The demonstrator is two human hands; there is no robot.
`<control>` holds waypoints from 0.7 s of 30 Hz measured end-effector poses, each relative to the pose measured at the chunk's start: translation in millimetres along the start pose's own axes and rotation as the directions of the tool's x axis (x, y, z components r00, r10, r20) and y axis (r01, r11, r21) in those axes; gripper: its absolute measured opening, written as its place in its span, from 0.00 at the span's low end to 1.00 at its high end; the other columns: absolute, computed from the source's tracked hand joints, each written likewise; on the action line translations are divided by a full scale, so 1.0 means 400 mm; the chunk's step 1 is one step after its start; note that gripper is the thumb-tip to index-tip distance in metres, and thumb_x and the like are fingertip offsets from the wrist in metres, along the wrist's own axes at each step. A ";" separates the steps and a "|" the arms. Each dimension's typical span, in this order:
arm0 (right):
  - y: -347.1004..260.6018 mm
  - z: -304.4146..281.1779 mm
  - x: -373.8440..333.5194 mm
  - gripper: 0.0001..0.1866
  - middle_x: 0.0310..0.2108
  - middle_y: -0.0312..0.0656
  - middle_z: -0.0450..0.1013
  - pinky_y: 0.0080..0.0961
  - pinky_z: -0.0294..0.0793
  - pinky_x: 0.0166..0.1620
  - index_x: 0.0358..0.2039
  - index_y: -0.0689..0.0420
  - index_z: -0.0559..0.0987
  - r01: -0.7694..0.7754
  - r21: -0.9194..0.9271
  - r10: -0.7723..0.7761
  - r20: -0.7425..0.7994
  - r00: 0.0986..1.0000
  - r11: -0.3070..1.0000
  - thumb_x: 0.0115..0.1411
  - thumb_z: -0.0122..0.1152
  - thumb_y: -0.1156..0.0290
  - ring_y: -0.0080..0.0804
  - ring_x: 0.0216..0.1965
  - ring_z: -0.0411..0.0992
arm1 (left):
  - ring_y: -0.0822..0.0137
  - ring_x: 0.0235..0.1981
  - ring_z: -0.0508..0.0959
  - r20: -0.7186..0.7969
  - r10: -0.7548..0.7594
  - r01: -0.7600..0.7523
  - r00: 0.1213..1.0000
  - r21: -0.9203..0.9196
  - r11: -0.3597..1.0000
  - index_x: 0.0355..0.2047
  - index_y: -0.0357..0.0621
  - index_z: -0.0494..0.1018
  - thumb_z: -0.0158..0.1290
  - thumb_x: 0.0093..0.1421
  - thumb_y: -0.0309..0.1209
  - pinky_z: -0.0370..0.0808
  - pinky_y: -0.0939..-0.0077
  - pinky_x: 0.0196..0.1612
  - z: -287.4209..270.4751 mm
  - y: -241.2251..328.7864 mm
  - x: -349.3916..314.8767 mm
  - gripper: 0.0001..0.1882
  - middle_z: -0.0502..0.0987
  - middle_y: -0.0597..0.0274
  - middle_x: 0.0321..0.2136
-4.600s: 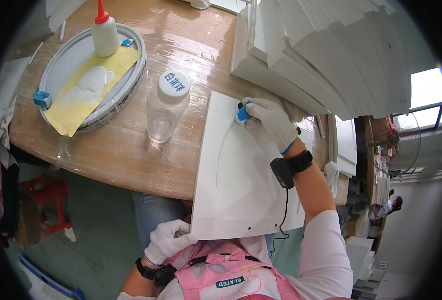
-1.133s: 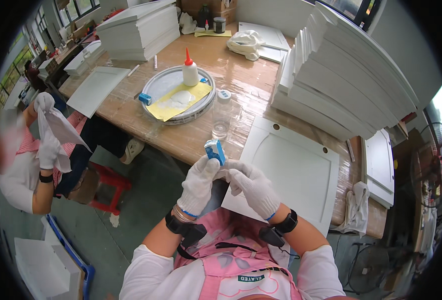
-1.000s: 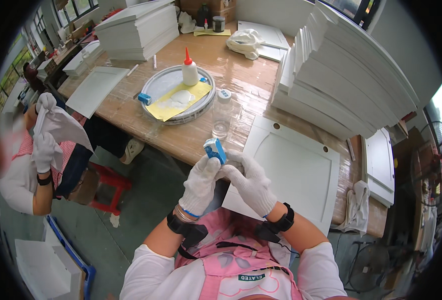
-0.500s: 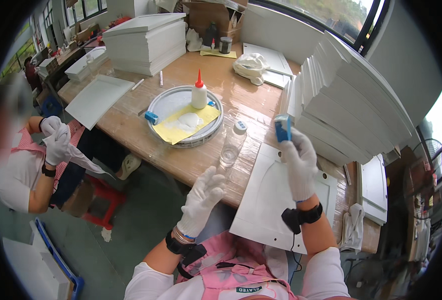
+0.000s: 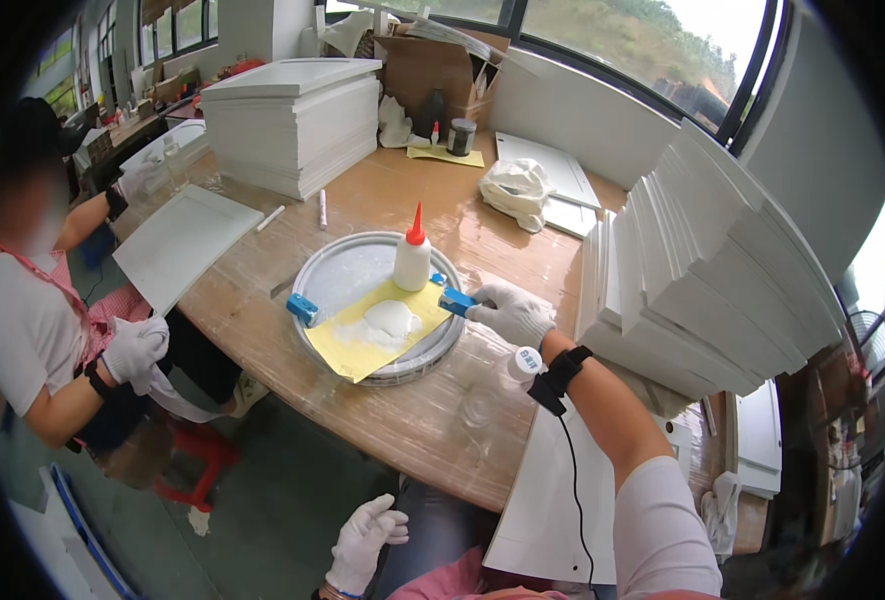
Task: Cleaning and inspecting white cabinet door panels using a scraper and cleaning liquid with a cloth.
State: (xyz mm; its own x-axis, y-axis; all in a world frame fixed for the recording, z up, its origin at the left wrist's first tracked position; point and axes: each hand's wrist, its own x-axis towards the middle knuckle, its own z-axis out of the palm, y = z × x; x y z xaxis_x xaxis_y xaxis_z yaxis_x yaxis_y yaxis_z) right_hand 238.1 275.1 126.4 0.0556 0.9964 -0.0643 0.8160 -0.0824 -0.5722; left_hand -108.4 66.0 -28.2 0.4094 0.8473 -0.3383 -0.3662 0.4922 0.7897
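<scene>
My right hand (image 5: pixel 513 315), in a white knit glove, grips a small blue block (image 5: pixel 455 301) at the right edge of a yellow sheet (image 5: pixel 354 356). A heap of white paste or powder (image 5: pixel 390 319) lies on that sheet, which rests on a round grey lid (image 5: pixel 314 268). Beside the heap stands a white squeeze bottle (image 5: pixel 412 264) with a red nozzle. Another blue block (image 5: pixel 302 307) sits at the lid's left rim. Below my right wrist is a clear bottle (image 5: pixel 479 405) with a white cap. My gloved left hand (image 5: pixel 366 540) is low, empty, fingers loosely apart.
A white panel (image 5: pixel 542 510) lies at the table's front edge. Tall stacks of white panels stand at right (image 5: pixel 697 260) and back left (image 5: pixel 292 130). A cloth bundle (image 5: pixel 517 190) lies farther back. At left sits a co-worker (image 5: pixel 32 310) in white gloves.
My right hand has moved left with the blue block, from above the white panel to the yellow sheet. My left hand has dropped lower. The view has shifted, and the co-worker's hands have parted.
</scene>
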 end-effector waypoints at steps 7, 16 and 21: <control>0.047 0.046 0.123 0.19 0.36 0.48 0.79 0.32 0.74 0.45 0.47 0.56 0.80 0.124 -0.057 -0.124 0.009 0.992 0.991 0.58 0.60 0.60 0.42 0.40 0.77 | 0.62 0.34 0.82 -0.061 -0.043 0.043 0.997 0.001 0.999 0.56 0.36 0.66 0.53 0.66 0.33 0.82 0.65 0.40 -0.011 0.003 0.009 0.21 0.80 0.50 0.39; 0.150 -0.010 -0.005 0.23 0.40 0.45 0.79 0.26 0.75 0.45 0.52 0.58 0.78 -0.003 0.185 0.023 -0.104 0.994 0.983 0.61 0.60 0.57 0.30 0.39 0.77 | 0.65 0.35 0.81 0.035 -0.060 0.058 0.998 0.058 0.997 0.57 0.33 0.65 0.55 0.66 0.34 0.82 0.69 0.41 0.012 0.000 0.021 0.24 0.79 0.52 0.39; 0.157 -0.119 -0.315 0.19 0.32 0.34 0.74 0.17 0.72 0.32 0.50 0.61 0.78 -0.161 0.491 0.157 0.050 0.986 0.856 0.64 0.59 0.63 0.17 0.29 0.69 | 0.66 0.33 0.81 0.035 -0.106 0.099 0.994 0.170 0.980 0.53 0.34 0.67 0.55 0.65 0.41 0.81 0.70 0.38 0.072 -0.008 0.023 0.24 0.79 0.54 0.37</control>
State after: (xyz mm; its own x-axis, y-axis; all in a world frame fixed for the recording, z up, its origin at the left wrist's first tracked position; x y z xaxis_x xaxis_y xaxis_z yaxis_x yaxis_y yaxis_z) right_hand 309.8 145.4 137.4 0.1540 0.9688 -0.1940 0.4076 -0.2412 -0.8808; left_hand -79.4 66.5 -19.0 0.4748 0.7827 -0.4025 -0.1760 0.5325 0.8279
